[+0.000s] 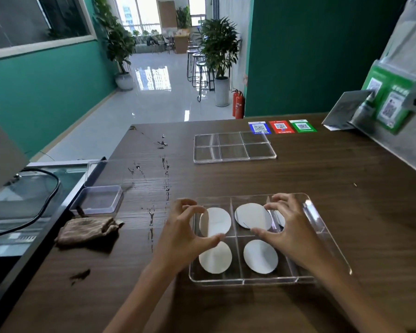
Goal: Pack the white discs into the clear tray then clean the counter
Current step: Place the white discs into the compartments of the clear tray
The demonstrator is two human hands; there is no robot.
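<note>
A clear tray with divided compartments lies on the wooden counter right in front of me. Several white discs lie in it: one at near left, one at near middle. My left hand spans the far-left disc, fingertips at its top edge and thumb at its bottom edge. My right hand grips the far-middle disc the same way. It partly hides another disc in the far-right compartment.
A second clear divided tray lies farther back. Water streaks and drops run down the counter left of the trays. A crumpled brown cloth and a small clear box sit near the left edge. QR cards are at the back.
</note>
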